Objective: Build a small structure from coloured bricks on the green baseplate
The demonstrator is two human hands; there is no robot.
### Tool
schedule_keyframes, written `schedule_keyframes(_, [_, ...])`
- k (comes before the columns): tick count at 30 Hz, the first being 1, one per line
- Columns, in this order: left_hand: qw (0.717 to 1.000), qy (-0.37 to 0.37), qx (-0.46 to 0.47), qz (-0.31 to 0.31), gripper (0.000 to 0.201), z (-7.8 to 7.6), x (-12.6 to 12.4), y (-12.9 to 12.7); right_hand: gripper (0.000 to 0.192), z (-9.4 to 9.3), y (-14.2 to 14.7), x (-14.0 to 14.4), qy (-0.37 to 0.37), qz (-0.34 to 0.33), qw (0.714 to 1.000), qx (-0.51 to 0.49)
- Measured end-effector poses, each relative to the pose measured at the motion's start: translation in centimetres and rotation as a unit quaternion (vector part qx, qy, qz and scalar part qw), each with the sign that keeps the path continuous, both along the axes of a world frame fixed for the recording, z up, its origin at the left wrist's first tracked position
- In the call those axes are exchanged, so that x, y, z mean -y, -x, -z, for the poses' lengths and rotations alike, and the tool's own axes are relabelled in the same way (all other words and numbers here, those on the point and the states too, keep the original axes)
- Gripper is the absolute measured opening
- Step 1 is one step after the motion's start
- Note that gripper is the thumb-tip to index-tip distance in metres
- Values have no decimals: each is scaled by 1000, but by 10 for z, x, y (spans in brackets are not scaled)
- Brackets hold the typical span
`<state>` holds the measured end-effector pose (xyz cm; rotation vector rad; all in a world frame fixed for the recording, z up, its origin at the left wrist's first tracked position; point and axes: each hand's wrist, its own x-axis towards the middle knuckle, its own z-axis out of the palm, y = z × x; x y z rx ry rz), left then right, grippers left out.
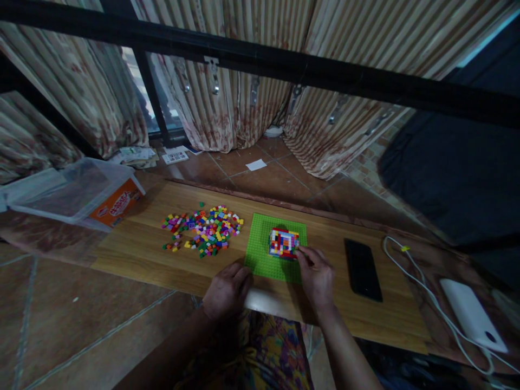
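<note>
A green baseplate lies on a low wooden board. On its far right part stands a small multicoloured brick build. My right hand reaches to the build's near right corner, fingertips touching it; whether a brick is pinched there I cannot tell. My left hand rests on the board's near edge, just left of the baseplate's near corner, fingers curled down and holding nothing that I can see. A loose pile of small coloured bricks lies left of the baseplate.
A black phone lies on the board to the right. A white cable runs to a white power bank at far right. A clear plastic bin sits at the left. Curtains hang behind over a tiled floor.
</note>
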<state>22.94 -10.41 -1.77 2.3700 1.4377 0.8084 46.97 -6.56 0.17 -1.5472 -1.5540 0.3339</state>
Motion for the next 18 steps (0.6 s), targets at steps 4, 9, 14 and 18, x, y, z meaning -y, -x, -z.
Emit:
schedule_keyframes(4, [1000,7,-7,-5,13,0,1,0,34,4,1,1,26,76,992,-99])
schedule_keyframes(9, [1000,8,1,-11,15,0,1,0,44,19,11,-10,50,142,962,-228])
schedule_keyframes(14, [1000,-4,-7,-18,19,2,1,0,48,25,23,-19,83,124,928,-342])
schedule_keyframes(18, [1000,-2,-11,-21,19,3,1,0,44,24,27,-21,91,110,923,-356])
